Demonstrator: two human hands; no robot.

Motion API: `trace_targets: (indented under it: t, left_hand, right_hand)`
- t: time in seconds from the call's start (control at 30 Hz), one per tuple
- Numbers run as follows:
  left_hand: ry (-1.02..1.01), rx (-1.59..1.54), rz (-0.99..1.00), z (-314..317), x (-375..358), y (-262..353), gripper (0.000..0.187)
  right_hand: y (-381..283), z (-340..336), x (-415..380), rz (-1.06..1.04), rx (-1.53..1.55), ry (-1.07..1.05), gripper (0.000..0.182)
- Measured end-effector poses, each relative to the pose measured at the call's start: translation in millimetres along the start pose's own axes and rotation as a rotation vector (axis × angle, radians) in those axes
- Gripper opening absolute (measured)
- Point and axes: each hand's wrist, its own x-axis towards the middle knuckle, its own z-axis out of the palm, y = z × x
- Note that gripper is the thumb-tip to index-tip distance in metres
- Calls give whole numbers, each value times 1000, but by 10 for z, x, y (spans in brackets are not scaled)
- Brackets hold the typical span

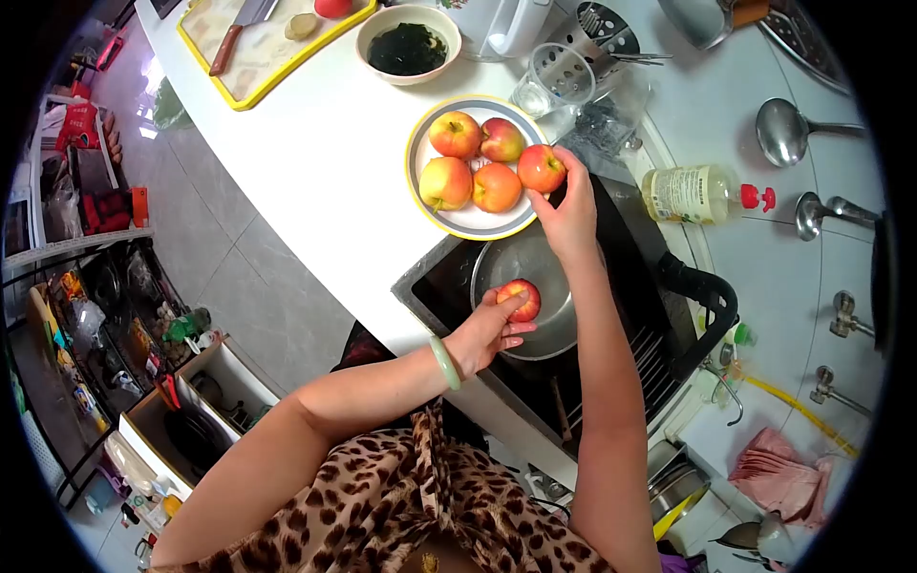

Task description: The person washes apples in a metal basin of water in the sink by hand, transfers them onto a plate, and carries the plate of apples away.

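Observation:
My right hand (565, 210) grips a red and yellow apple (542, 168) at the right rim of a plate (417, 196) with a yellow edge and a grey ring. Several more apples (497, 187) lie on that plate. Lower down, my left hand (487, 329), with a pale green bangle on the wrist, holds a redder apple (519, 300) over a round metal basin (554, 339). The basin sits in the dark sink (435, 277), partly hidden by my right forearm.
A bowl of dark leafy food (368, 29) stands behind the plate, near a cutting board (250, 95) with a knife (234, 38). Right of these are a clear cup (564, 72) and a utensil holder (611, 43). A soap bottle (683, 194) lies beyond the black faucet (712, 296).

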Motion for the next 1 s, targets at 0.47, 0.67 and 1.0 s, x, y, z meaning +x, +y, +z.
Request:
trace_targets:
  t: [0.47,0.67,1.0]
  left_hand:
    - [-274,620,354,166,-602,492,53]
    - [201,1356,1373,227,-740,1384,59]
    - [504,1619,1531,111,-321,1759,58]
  right_hand:
    - [36,-279,122,74,51,-506,64]
    - [-59,-90,-117,81,-21,-254,64]
    - [-77,-376,-638,361,198,-64,44]
